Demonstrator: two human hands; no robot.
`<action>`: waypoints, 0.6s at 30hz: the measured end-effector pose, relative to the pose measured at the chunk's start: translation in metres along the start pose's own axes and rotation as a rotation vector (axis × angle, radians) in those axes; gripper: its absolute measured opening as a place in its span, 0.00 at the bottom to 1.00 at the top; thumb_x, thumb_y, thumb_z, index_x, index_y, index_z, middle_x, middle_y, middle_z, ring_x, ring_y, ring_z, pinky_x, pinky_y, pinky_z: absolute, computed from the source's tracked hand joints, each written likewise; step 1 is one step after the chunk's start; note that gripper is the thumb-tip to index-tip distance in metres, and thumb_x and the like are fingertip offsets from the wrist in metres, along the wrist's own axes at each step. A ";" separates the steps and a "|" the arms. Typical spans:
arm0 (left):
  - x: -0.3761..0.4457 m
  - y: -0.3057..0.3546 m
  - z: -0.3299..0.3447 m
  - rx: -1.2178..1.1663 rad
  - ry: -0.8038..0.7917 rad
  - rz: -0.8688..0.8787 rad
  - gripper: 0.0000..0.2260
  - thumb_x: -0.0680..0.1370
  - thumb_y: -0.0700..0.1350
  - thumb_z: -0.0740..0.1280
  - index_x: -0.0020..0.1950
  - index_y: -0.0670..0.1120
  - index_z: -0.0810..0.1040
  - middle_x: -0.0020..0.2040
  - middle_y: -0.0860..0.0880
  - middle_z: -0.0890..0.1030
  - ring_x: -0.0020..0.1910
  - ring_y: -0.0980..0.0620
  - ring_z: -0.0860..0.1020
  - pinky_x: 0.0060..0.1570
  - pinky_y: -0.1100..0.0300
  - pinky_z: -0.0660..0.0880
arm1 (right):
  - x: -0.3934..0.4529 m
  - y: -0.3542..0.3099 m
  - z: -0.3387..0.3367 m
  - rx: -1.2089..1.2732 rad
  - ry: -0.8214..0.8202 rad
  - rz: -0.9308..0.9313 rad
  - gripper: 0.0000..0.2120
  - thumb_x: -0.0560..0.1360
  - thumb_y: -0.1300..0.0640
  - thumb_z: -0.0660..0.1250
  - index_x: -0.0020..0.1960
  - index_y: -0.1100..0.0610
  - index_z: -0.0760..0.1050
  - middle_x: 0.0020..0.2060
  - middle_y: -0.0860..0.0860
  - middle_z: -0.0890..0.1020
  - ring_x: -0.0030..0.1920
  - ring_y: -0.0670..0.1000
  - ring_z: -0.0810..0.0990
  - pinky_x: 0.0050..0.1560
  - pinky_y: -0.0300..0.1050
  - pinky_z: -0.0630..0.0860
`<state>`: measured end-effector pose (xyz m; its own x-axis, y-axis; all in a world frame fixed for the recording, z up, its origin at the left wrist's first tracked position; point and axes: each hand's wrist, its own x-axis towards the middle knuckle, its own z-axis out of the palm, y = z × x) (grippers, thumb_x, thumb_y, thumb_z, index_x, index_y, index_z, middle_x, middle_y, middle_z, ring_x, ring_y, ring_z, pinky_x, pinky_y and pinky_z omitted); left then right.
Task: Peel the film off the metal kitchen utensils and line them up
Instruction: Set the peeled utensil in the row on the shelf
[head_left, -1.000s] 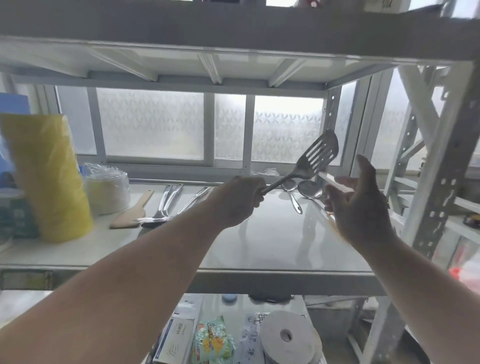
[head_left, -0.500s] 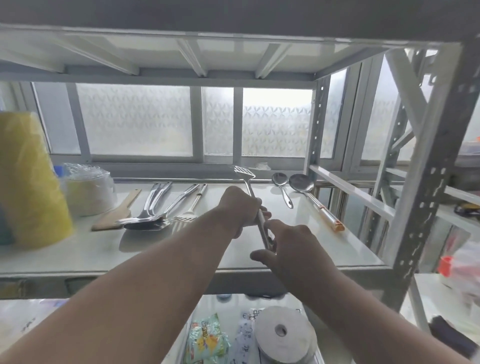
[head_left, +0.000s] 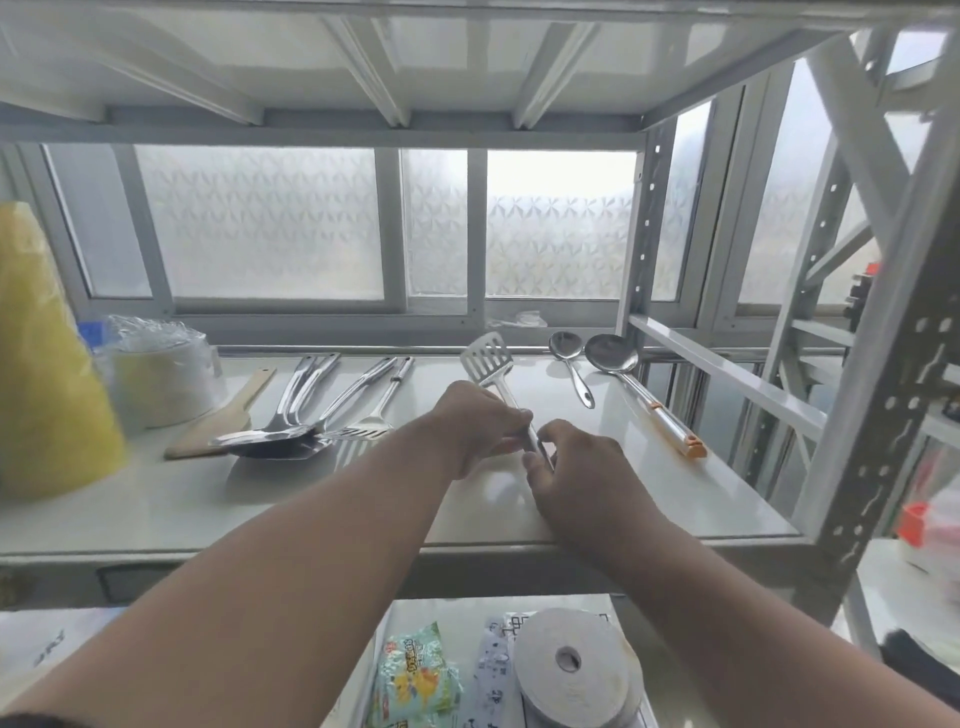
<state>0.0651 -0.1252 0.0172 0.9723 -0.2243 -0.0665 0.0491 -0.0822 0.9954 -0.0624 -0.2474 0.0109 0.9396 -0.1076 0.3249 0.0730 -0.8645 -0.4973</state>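
Both hands are on the slotted spatula (head_left: 488, 358) right now, out over the middle of the white shelf (head_left: 156, 509). The left hand (head_left: 478, 423) has its fingers curled round the handle about midway up, and the right hand (head_left: 576, 467) pinches the lower end of the handle between thumb and fingertips. The slotted head points away toward the frosted window (head_left: 260, 223), tilted up a bit, and I can't tell whether the spatula actually touches the shelf or sits just above it. Can't make out any film on it either, too small and shiny.

Over to the right of the spatula, a small spoon (head_left: 569, 358) and a bigger ladle (head_left: 613, 356) lie side by side with bowls toward the window. The ladle's handle ends in an orange tip near the shelf's right edge.

On the left there's a bunch of metal utensils (head_left: 301, 415) piled together with handles fanned toward the window, heads overlapping, plus a wooden spatula (head_left: 223, 415) just beside them. Further left, a clear wrapped stack of something pale (head_left: 161, 379) and a big yellow roll (head_left: 47, 374) at the frame edge.

Down on the lower shelf: a roll of tissue paper (head_left: 571, 670) and a green snack packet (head_left: 415, 680) next to it.
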 end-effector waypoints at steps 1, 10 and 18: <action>0.003 0.000 0.000 0.086 0.005 -0.010 0.11 0.71 0.37 0.81 0.46 0.34 0.81 0.45 0.36 0.86 0.45 0.38 0.89 0.56 0.41 0.86 | 0.001 0.003 0.001 -0.068 -0.037 -0.055 0.11 0.80 0.47 0.63 0.60 0.51 0.75 0.50 0.51 0.79 0.57 0.56 0.77 0.54 0.50 0.74; 0.053 0.008 0.007 0.788 -0.006 0.230 0.07 0.77 0.50 0.78 0.45 0.47 0.89 0.38 0.51 0.86 0.41 0.58 0.82 0.38 0.64 0.73 | 0.044 0.040 0.001 -0.261 -0.164 -0.206 0.10 0.81 0.52 0.63 0.54 0.53 0.81 0.56 0.50 0.76 0.58 0.53 0.76 0.61 0.47 0.73; 0.083 -0.019 0.006 0.863 -0.125 0.311 0.16 0.77 0.68 0.64 0.65 0.76 0.79 0.76 0.64 0.75 0.78 0.55 0.69 0.81 0.49 0.61 | 0.064 0.057 0.017 -0.006 -0.050 -0.308 0.12 0.77 0.46 0.67 0.59 0.43 0.82 0.57 0.37 0.79 0.58 0.38 0.73 0.61 0.33 0.69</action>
<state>0.1433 -0.1481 -0.0080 0.8789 -0.4565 0.1382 -0.4462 -0.6846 0.5764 0.0077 -0.2953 -0.0098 0.8889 0.1837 0.4196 0.3546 -0.8557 -0.3768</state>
